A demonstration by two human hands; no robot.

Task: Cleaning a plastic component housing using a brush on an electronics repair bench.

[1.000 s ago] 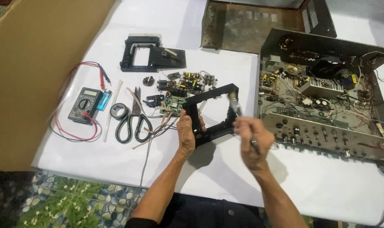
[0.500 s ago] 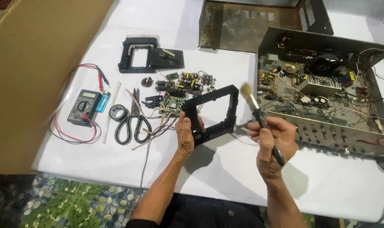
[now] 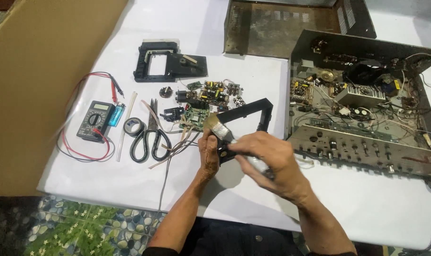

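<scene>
Left hand [image 3: 208, 154] is gripping black plastic frame [image 3: 253, 116] upright near counter [image 3: 130, 185] middle; right hand [image 3: 267, 161] is clutching brush [image 3: 220, 128], bristles touching frame's left side. Scissors [image 3: 151, 137] and multimeter [image 3: 96, 121] are lying toward left edge.

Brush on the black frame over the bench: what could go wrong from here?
1. The left hand grips only one corner of the black frame, so a push from the brush in the right hand might twist it loose.
2. Dust may fall on the loose circuit boards just behind.
3. The open chassis sits close; a wide stroke might snag its wires.
</scene>
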